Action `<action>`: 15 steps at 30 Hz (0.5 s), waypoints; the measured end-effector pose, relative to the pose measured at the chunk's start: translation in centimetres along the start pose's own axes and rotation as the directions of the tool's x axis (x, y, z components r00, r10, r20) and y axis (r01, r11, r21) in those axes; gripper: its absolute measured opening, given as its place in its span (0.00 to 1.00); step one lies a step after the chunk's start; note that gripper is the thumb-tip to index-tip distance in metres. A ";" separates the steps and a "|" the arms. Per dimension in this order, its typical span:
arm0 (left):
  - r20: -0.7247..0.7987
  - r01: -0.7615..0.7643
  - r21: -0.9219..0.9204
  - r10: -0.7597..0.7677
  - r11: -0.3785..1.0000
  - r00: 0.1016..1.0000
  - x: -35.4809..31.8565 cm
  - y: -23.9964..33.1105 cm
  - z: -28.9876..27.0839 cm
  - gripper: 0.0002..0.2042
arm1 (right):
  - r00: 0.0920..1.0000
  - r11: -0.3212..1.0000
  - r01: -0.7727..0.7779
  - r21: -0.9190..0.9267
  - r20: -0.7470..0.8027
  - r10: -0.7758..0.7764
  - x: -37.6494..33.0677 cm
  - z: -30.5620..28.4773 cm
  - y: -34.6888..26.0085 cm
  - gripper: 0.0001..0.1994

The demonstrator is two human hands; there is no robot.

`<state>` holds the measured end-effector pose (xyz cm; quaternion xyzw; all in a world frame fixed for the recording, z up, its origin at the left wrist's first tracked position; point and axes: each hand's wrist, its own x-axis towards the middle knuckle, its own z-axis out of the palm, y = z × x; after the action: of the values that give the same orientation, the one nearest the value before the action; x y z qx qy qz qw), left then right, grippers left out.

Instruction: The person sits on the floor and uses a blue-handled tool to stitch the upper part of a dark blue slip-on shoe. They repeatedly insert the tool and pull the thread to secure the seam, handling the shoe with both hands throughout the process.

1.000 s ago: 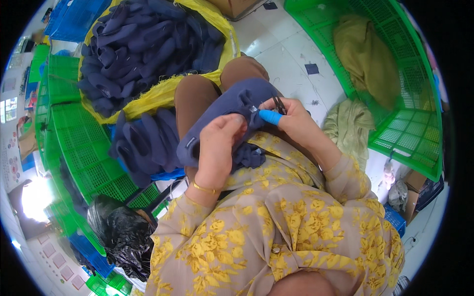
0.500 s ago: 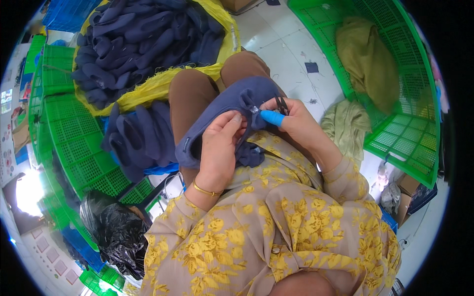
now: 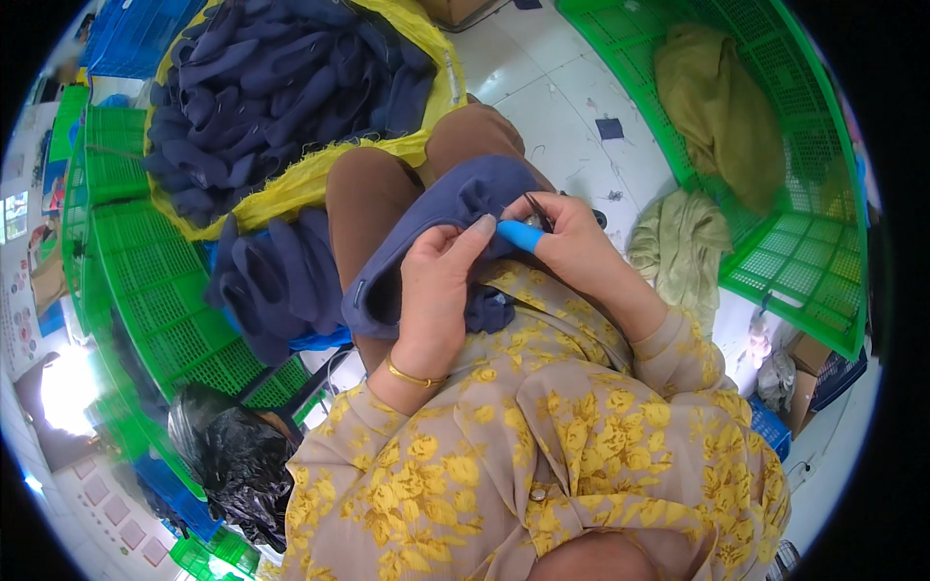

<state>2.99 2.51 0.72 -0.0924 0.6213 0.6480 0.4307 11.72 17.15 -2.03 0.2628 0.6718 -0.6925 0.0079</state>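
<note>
A navy, padded-looking fabric piece [image 3: 405, 244], curved with an opening along it, lies across my lap. My left hand [image 3: 434, 295] pinches its gathered edge between thumb and fingers. Close beside those fingertips is my right hand [image 3: 586, 250], whose thumb wears a blue wrap [image 3: 520, 235]. Small dark thread snips [image 3: 539, 212] are held within the right hand, their points toward the cloth. What lies right between the fingertips is too small to make out. A bunched navy part [image 3: 489, 310] hangs below my left hand.
A yellow sack [image 3: 320, 184] full of similar navy pieces [image 3: 281, 87] stands ahead to the left. More navy pieces [image 3: 276, 276] lie by my left knee, near green crates [image 3: 160, 276]. To the right, a green basket [image 3: 804, 276] holds olive cloth [image 3: 722, 111]; pale green cloth [image 3: 683, 247] hangs beside it.
My left fingertips have moved right and up, close to my right thumb at the gathered cloth. My right hand has shifted slightly left, and the snips sit at a different angle.
</note>
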 end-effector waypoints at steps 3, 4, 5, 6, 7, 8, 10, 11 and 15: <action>-0.072 -0.020 0.064 0.024 0.998 0.997 -0.3 0.5 1.1 0.10 | 0.999 0.994 0.029 -0.104 -0.013 -0.031 -0.4 0.1 -0.8 0.07; -0.075 -0.028 0.060 0.032 0.998 0.997 -0.3 0.5 1.2 0.10 | 1.000 0.990 0.021 -0.136 -0.017 -0.024 -0.5 0.1 -1.1 0.07; -0.078 -0.036 0.055 0.040 0.998 0.996 -0.4 0.4 1.3 0.11 | 1.000 0.986 0.013 -0.167 -0.021 -0.017 -0.7 0.1 -1.5 0.07; -0.081 -0.037 0.058 0.042 0.998 0.996 -0.4 0.4 1.3 0.10 | 1.000 0.980 0.005 -0.198 -0.026 -0.011 -0.8 0.2 -1.7 0.07; -0.082 -0.036 0.063 0.041 0.997 0.996 -0.3 0.3 1.4 0.10 | 0.999 0.979 0.017 -0.204 -0.036 -0.025 -0.9 0.3 -1.5 0.07; -0.083 -0.035 0.068 0.040 0.997 0.996 -0.3 0.2 1.4 0.10 | 0.998 0.977 0.029 -0.210 -0.046 -0.039 -1.0 0.4 -1.3 0.07; -0.073 -0.035 0.118 0.044 0.992 0.996 0.0 -0.1 1.0 0.09 | 0.996 0.973 0.054 -0.226 -0.063 -0.070 -1.1 0.6 -0.9 0.07; -0.068 -0.035 0.143 0.045 0.989 0.997 0.1 -0.2 0.9 0.09 | 0.994 0.969 0.068 -0.235 -0.069 -0.087 -1.1 0.7 -0.8 0.07; -0.012 -0.046 0.071 0.047 0.996 0.999 0.2 -0.4 0.5 0.07 | 0.985 0.982 0.118 -0.150 -0.105 -0.135 -1.4 1.1 -0.2 0.06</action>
<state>3.38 2.99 0.38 -0.0671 0.6488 0.6348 0.4143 12.46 15.67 -1.39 0.2576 0.7346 -0.6252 -0.0558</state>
